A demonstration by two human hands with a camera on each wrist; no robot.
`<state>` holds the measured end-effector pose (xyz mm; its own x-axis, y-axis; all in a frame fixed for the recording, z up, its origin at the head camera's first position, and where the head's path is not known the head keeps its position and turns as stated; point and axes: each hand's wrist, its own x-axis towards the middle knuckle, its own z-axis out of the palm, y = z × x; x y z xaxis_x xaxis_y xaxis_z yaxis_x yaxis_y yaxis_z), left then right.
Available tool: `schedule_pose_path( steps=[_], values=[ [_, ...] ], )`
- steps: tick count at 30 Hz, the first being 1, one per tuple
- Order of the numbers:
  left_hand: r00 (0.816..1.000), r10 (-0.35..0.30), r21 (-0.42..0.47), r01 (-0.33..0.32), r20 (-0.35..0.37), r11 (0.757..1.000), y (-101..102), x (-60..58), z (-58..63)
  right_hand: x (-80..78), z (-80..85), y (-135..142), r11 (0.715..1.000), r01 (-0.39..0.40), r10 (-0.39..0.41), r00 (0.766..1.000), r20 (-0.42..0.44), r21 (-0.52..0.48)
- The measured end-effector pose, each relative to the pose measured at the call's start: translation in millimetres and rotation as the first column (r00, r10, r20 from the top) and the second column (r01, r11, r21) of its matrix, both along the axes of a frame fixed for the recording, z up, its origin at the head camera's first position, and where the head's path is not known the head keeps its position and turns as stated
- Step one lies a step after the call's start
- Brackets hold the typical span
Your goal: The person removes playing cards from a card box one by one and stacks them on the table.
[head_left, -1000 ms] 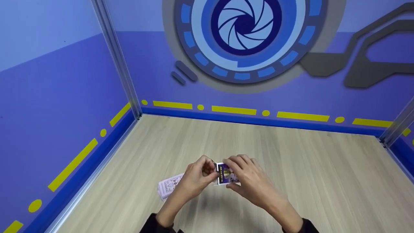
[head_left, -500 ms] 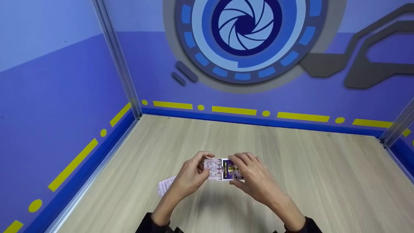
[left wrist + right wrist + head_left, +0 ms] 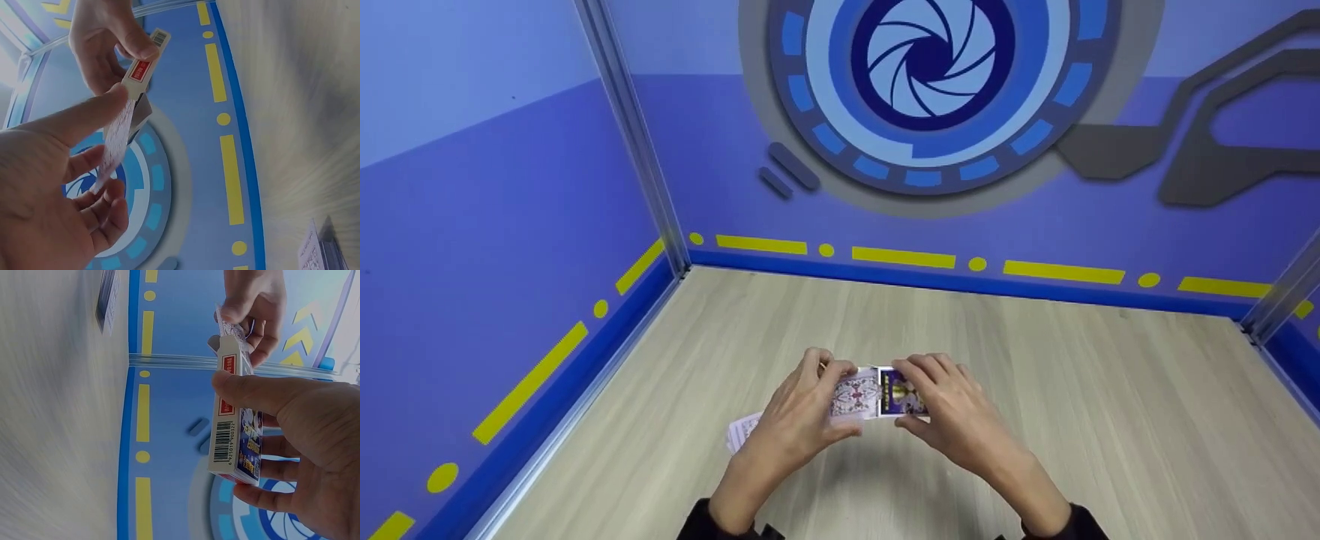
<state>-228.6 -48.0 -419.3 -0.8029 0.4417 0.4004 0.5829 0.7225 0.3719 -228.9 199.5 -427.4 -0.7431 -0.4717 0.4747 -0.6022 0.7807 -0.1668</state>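
Note:
My right hand (image 3: pixel 956 412) grips a small printed card box (image 3: pixel 891 393), thumb on one narrow side and fingers on the other. A barcode and a red label mark its pale side in the right wrist view. At the box's open left end, my left hand (image 3: pixel 796 412) holds a playing card (image 3: pixel 856 395) with a pale patterned back between thumb and fingers. The card's inner end meets the box mouth, where an open flap (image 3: pixel 214 343) sticks out. Whether more cards lie under this one I cannot tell. Both hands are above the table.
A stack of pale playing cards (image 3: pixel 742 429) lies on the wooden table (image 3: pixel 1035 360) to the left, partly hidden behind my left forearm. Blue printed walls (image 3: pixel 720 165) border the table at the back and left.
My left hand first hid the box mouth, then drew back, exposing the patterned card there. Its fingers have since shifted to the card's long edges. Box and right hand moved slightly up and right.

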Motion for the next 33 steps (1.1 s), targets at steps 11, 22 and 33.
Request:
schedule_pose_path(
  steps=[11, 22, 33],
  values=[
    [0.986, 0.037, -0.105, -0.055, -0.162, 0.993, 6, 0.6, -5.3, 0.4, 1.1, 0, 1.0, 0.003, -0.003, 1.0, 0.008, 0.002],
    [0.979, 0.079, -0.017, -0.083, -0.186, 0.996, -25, -2.9, 12.0, -1.7, 6.8, 9, 0.997, 0.063, -0.061, 0.997, 0.04, -0.044],
    [0.977, 0.21, 0.032, -0.209, -0.044, 0.977, -64, -5.1, 24.4, -3.8, 12.8, 19, 0.992, 0.115, -0.115, 0.993, 0.019, -0.046]
  ],
)
